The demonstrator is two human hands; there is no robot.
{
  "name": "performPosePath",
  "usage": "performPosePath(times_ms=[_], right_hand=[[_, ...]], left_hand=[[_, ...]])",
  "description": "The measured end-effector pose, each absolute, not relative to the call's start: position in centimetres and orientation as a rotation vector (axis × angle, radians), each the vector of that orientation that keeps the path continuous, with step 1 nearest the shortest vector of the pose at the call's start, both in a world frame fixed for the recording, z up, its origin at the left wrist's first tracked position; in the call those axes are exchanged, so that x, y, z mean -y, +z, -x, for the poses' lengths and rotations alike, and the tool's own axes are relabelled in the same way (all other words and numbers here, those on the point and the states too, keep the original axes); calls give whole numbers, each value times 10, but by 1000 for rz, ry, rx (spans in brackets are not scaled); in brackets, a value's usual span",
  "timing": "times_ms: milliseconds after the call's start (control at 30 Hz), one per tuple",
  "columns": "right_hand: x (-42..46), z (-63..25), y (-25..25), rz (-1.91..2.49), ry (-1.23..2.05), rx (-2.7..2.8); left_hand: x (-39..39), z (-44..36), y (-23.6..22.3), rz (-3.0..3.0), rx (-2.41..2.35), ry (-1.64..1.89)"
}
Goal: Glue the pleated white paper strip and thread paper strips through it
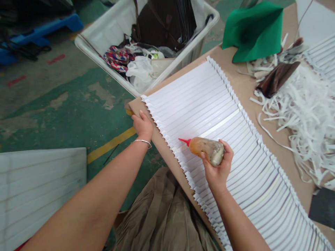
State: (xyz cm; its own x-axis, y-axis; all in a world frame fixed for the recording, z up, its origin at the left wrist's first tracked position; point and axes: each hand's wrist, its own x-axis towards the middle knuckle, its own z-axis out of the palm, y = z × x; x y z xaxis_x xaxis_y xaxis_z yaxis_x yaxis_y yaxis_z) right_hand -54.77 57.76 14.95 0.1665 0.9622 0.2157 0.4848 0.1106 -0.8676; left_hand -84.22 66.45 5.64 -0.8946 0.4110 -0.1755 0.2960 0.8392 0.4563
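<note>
My right hand (220, 165) is wrapped round the base of a squeeze bottle (206, 148) with a red pointed nozzle and amber contents, smudged with grey. The bottle lies tilted almost flat, its nozzle pointing left above white overlapping strips (188, 94). These strips form a long fanned row across the table, with notched, folded ends along both sides. At the table's near left corner, my left hand (143, 125) is closed on the edge, its fingers partly hidden. A thin bracelet circles that wrist.
Beyond the brown table (167, 148) stands a white bin (104, 45) with dark sheets, plastic bags and patterned cloth. A green folded sheet (253, 31), a brown scrap (277, 78) and a heap of white cut strips (311, 115) lie right. A white panel (42, 191) is at lower left.
</note>
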Motion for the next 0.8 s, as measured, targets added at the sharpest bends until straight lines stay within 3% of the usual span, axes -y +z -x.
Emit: performPosePath(times_ms=[200,333,467,800], right_hand=[[-610,518,161,996,515,1622],[-664,478,167,1232,388,1262],[-726,443,155,1306,679,825],[-777,430,132,1292,783,704]], left_hand=[[-664,842,57,-556,-2746,625],[-664,843,58,-562,-2750,629],[-666,844,59,-551,-2766,635],[-667,844,62,-540,-2760,648]])
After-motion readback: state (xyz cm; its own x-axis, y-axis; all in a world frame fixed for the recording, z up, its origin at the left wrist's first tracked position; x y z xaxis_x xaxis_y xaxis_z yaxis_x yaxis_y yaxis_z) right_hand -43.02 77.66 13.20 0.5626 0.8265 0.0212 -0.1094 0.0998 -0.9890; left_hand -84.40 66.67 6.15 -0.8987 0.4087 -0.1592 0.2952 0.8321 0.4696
